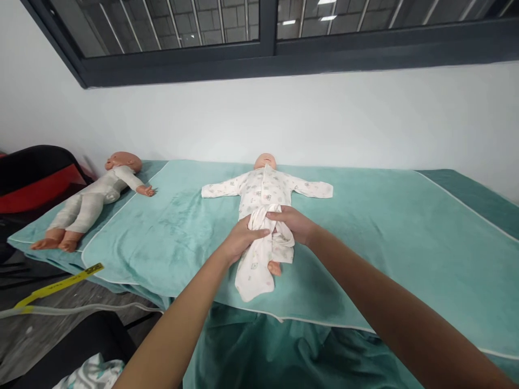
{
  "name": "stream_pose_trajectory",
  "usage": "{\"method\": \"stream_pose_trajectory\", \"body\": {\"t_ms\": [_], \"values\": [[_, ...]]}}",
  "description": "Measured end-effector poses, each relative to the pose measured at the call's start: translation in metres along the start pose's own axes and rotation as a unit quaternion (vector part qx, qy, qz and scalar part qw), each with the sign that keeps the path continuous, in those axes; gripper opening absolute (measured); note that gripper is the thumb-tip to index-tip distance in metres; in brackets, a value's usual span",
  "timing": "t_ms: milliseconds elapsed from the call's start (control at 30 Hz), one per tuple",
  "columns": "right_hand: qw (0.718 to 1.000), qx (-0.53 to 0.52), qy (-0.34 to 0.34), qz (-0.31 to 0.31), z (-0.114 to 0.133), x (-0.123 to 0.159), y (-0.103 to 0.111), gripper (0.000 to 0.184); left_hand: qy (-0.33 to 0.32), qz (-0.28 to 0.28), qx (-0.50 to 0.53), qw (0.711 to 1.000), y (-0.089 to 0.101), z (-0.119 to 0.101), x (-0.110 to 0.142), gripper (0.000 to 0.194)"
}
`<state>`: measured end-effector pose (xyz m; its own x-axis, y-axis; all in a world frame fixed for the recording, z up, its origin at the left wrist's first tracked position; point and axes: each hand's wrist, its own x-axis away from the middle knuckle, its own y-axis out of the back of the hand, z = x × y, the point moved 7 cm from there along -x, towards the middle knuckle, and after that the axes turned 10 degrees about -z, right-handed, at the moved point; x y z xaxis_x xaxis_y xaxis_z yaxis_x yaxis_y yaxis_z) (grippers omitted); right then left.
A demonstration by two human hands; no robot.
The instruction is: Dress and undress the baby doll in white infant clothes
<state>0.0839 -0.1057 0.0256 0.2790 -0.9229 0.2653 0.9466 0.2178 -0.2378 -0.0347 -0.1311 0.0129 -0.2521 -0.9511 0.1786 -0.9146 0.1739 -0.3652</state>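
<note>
A baby doll (265,160) lies on its back in the middle of the table, its head toward the wall. It wears a white printed baby top (263,189) with both sleeves stretched out sideways. Over the doll's legs, my left hand (242,237) and my right hand (295,222) grip bunched white printed baby pants (259,265) from either side. One pant leg hangs down toward the front edge, and a doll foot (274,268) shows beside it. The doll's other foot and most of its legs are hidden by the cloth.
A second doll (95,194) in a white suit lies at the left end of the table. Green towels (389,237) cover the tabletop. A black and red chair (40,183) stands at the left, and patterned cloth (95,373) rests on a black seat at lower left.
</note>
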Motion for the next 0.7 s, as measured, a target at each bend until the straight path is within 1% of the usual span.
{"method": "stream_pose_trajectory", "body": {"t_ms": [67, 133, 233, 333, 400, 467, 533, 567, 633, 700], "values": [[1.0, -0.005, 0.001, 0.009, 0.0, 0.001, -0.002, 0.042, 0.002, 0.0, 0.02, 1.0, 0.0, 0.0, 0.001, 0.059], [1.0, 0.003, 0.004, 0.022, 0.0, 0.003, -0.005, 0.043, 0.004, -0.018, 0.053, 0.998, 0.003, 0.001, -0.002, 0.056], [0.997, 0.032, 0.0, 0.064, 0.001, 0.008, -0.014, 0.043, -0.008, -0.046, 0.092, 0.995, 0.005, 0.001, -0.009, 0.054], [0.988, 0.098, -0.011, 0.115, 0.002, 0.014, -0.022, 0.044, -0.025, -0.084, 0.103, 0.991, 0.007, 0.0, -0.015, 0.049], [0.982, 0.138, -0.014, 0.128, 0.002, 0.016, -0.024, 0.044, -0.028, -0.099, 0.105, 0.989, 0.008, 0.001, -0.017, 0.048], [0.985, 0.136, -0.011, 0.101, 0.002, 0.014, -0.021, 0.039, -0.024, -0.106, 0.1, 0.989, 0.01, 0.002, -0.016, 0.049], [0.994, 0.091, -0.007, 0.052, 0.001, 0.009, -0.014, 0.035, -0.017, -0.104, 0.079, 0.991, 0.012, 0.003, -0.013, 0.051], [0.997, 0.066, -0.002, 0.028, 0.001, 0.007, -0.011, 0.033, -0.014, -0.094, 0.063, 0.993, 0.012, 0.003, -0.011, 0.052], [1.0, 0.029, 0.009, 0.001, -0.001, 0.002, -0.007, 0.03, -0.009, -0.049, 0.024, 0.998, 0.009, 0.001, -0.005, 0.054], [1.0, 0.02, 0.016, -0.011, -0.003, 0.0, -0.006, 0.028, -0.006, 0.008, -0.016, 1.0, 0.004, -0.001, 0.0, 0.055]]}}
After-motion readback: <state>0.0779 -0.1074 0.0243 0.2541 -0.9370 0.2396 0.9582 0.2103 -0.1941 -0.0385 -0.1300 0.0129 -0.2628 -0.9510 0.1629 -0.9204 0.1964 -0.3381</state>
